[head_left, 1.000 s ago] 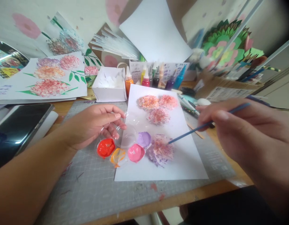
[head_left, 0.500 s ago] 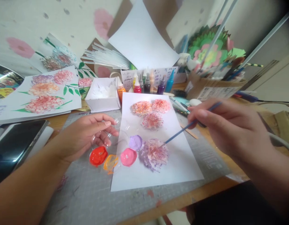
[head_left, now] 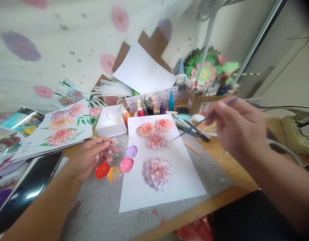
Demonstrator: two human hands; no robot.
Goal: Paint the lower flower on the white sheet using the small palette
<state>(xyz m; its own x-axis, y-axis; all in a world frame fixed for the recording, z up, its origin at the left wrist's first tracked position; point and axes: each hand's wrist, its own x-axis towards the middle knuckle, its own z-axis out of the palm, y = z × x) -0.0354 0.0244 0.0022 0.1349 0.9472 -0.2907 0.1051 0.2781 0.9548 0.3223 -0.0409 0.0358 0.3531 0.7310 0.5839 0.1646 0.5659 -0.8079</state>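
Observation:
A thin blue paintbrush [head_left: 193, 127] is pinched in my right hand [head_left: 234, 129], its tip raised over the white paper [head_left: 184, 182]. Below and to the left of the tip is a purple and pink painted bloom [head_left: 158, 172]. Three red, orange and pink blooms [head_left: 156, 140] sit close together on the sheet's upper part. My left hand [head_left: 93, 155] grips the edge of a clear plastic palette [head_left: 126, 164], which holds red, orange, pink and lilac paint. The palette partly overlaps the paper's left edge.
Behind the paper stand several paint bottles [head_left: 163, 106] and a white box [head_left: 111, 121]. A finished flower painting [head_left: 61, 134] and a black phone-like slab [head_left: 31, 190] lie left. Pens [head_left: 194, 130] and a wooden stick [head_left: 192, 147] rest on the right side of the grey mat [head_left: 99, 211].
The brush tip has lifted off the purple bloom and moved up and to the right. My head view has shifted, so more wall shows. My left hand keeps hold of the palette.

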